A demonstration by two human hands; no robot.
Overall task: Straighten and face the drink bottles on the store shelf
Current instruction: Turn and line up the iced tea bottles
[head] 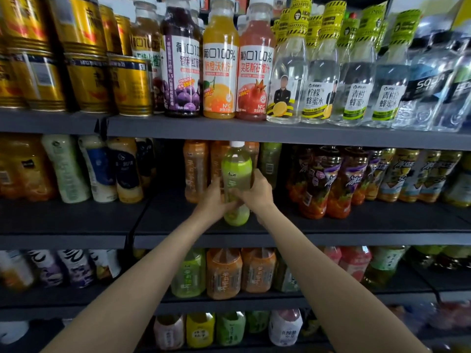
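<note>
In the head view, dark grey shelving fills the frame in four tiers, with the second shelf [331, 222] running across the middle and showing a bare strip of board along its front edge. The light is dim below the top tier, and the lower rows are soft and blurred, so their labels are hard to read; the bottom tier is cut off by the lower edge of the frame. At centre frame a green bottle [236, 174] with a white cap stands upright near the front of the second shelf, held from both sides: the left hand [216, 197] wraps its grip around the lower body from the left, the right hand [257, 192] curls its grip around it from the right, and the fingers cover much of the label. Just behind it stand orange bottles [195, 169], partly hidden by the green one. Right of centre is a cluster of dark red and purple tea bottles [328, 179]. On the top tier, gold cans [84, 80] stack at upper left, juice bottles [220, 59] face forward at upper centre, and clear water bottles [316, 72] with yellow neck wraps stand to the right.
</note>
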